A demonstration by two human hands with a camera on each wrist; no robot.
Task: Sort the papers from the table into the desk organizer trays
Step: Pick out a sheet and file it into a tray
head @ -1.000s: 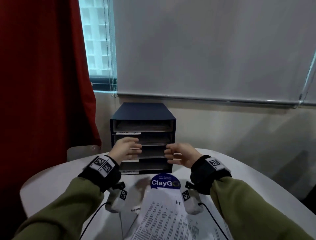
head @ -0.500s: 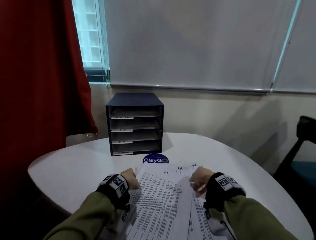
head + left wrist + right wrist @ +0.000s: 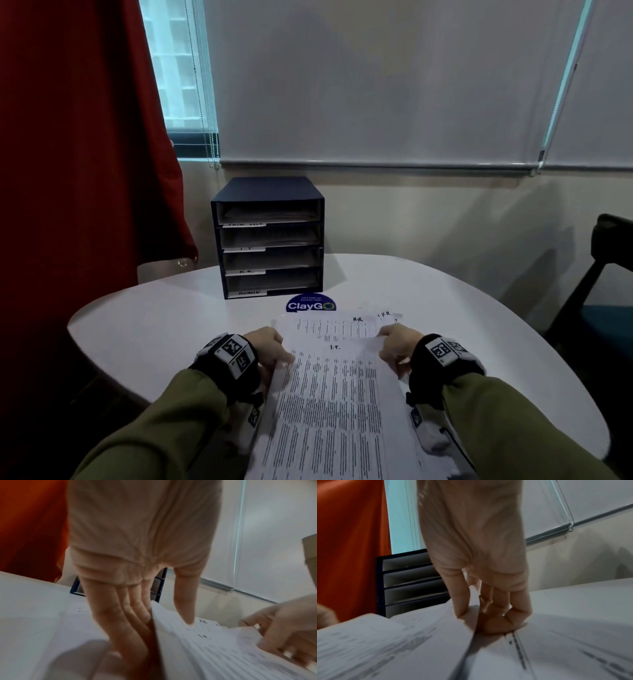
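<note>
A dark blue desk organizer (image 3: 270, 236) with several labelled trays, each holding papers, stands at the back of the white table (image 3: 144, 325). A pile of printed papers (image 3: 335, 404) lies in front of me. Its top sheet (image 3: 337, 363) is marked "I.T." and lifts at both sides. My left hand (image 3: 272, 349) pinches the sheet's left edge, thumb on top (image 3: 185, 605) and fingers (image 3: 130, 609) beneath. My right hand (image 3: 394, 346) pinches the right edge, thumb (image 3: 462, 605) above and curled fingers (image 3: 503, 619) under. Sheets below read "H.R" (image 3: 383, 317).
A round blue ClayGo sticker (image 3: 310, 305) sits between organizer and pile. A red curtain (image 3: 78, 154) hangs at the left, a dark chair (image 3: 603, 308) stands at the right, and a wall with lowered blinds (image 3: 376, 85) lies behind. Bare tabletop flanks the pile.
Both hands have drawn back from the organizer's trays to the pile and now hold the top sheet by its two side edges.
</note>
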